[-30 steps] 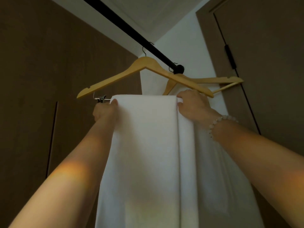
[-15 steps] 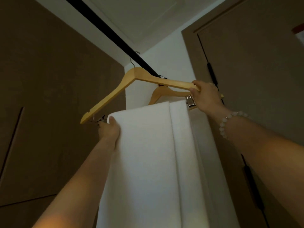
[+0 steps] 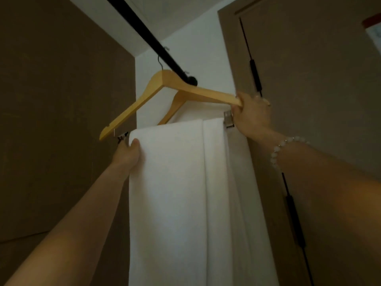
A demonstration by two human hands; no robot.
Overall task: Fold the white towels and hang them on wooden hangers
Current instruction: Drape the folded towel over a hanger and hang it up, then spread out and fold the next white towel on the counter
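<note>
Head view

1. A black rail (image 3: pixel 144 32) runs overhead along a white wall (image 3: pixel 195 52), between a brown panel (image 3: pixel 61 120) on the left and a brown door (image 3: pixel 319 89) on the right.
2. A wooden hanger (image 3: pixel 132 110) hangs from the rail by its dark wire hook. It is tilted, with its left end lower than its right end.
3. A folded white towel (image 3: pixel 169 193) is draped over the hanger's lower bar. It hangs straight down and leaves the bottom of the view. A vertical fold line runs down its right part.
4. The left hand (image 3: pixel 127 155) pinches the towel's upper left corner, with the thumb on the front face. The other fingers are hidden behind the cloth.
5. A small dark clip (image 3: pixel 122 137) sits on the bar just beside that hand, under the hanger's left tip.
6. The right hand (image 3: pixel 251 112) grips the right end of the hanger, its fingers curled round the wood.
7. A metal clip (image 3: pixel 228 119) sits just below that grip, touching the towel's right edge.
8. A bead bracelet (image 3: pixel 282 145) circles the right wrist.
9. A second wooden hanger (image 3: pixel 172 111) hangs just behind the first one. It carries another white towel (image 3: pixel 239 162), which shows to the right of the front towel.
</note>
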